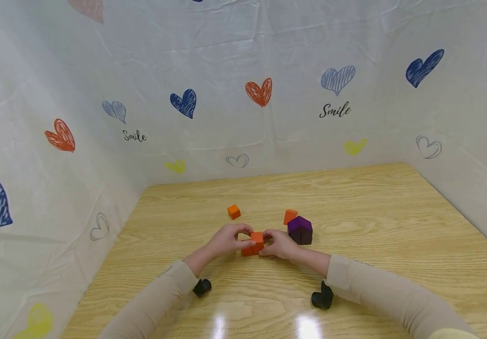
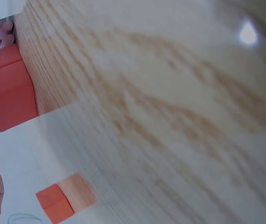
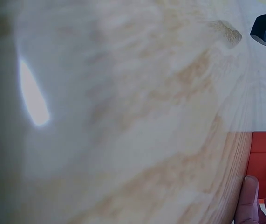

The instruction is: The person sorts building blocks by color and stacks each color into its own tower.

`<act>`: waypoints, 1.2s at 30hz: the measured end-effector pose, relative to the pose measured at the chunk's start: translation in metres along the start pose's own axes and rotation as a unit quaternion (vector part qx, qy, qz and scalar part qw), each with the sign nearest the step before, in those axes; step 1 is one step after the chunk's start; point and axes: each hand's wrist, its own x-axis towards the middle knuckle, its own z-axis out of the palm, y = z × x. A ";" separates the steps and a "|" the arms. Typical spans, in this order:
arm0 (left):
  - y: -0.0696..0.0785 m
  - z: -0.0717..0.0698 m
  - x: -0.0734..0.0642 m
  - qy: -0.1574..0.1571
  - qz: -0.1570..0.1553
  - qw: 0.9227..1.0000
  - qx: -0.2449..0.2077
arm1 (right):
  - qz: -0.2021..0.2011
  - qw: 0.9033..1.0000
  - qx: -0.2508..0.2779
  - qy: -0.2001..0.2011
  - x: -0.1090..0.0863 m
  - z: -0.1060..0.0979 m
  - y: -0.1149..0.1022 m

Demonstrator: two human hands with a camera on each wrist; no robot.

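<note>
In the head view, small orange-red cube blocks stand joined or stacked at the table's middle. My left hand (image 1: 226, 240) comes from the left and pinches the top cube (image 1: 257, 237) between thumb and fingers. Below it are lower cubes (image 1: 247, 250). From the other side my right hand (image 1: 281, 245) holds the stack near its base, thumb toward me and fingers behind. Both wrist views show the red cubes (image 2: 12, 95) at their edge, with fingertips against them. The far faces of the stack are hidden by the hands.
A loose orange cube (image 1: 234, 211) lies behind the left hand. Behind the right hand sit a dark purple block group (image 1: 300, 230) and an orange piece (image 1: 290, 216). Black cylindrical pieces (image 1: 202, 287) lie beside each forearm. A heart-printed sheet (image 1: 243, 132) surrounds the wooden table (image 1: 370, 202).
</note>
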 end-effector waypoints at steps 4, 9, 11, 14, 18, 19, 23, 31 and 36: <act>-0.001 0.002 0.000 0.002 0.001 1.000 -0.002 | 0.006 1.000 0.006 0.001 0.000 0.001 0.002; -0.001 0.003 0.000 0.005 0.000 1.000 -0.006 | 0.013 1.000 0.017 0.000 -0.001 0.001 0.002; -0.001 0.004 0.000 0.005 -0.001 1.000 -0.006 | 0.015 1.000 0.023 -0.001 -0.001 0.002 0.003; 0.000 0.004 0.000 0.005 0.000 1.000 -0.004 | 0.013 1.000 0.028 -0.004 -0.001 0.001 0.003; 0.001 0.004 0.000 0.006 -0.001 1.000 -0.006 | 0.008 0.999 0.034 -0.004 -0.003 0.001 0.001; 0.001 0.004 0.000 0.006 -0.002 1.000 -0.007 | 0.007 0.999 0.034 -0.004 -0.003 0.001 0.001; 0.001 0.004 0.000 0.006 -0.006 1.000 -0.011 | 0.001 0.999 0.035 -0.004 -0.003 0.001 0.001; 0.002 0.004 0.000 0.007 -0.010 1.000 -0.009 | -0.001 0.999 0.032 -0.001 -0.002 0.001 0.003; 0.003 0.003 -0.001 0.007 -0.009 1.000 -0.009 | -0.006 0.999 0.035 -0.001 -0.002 0.002 0.002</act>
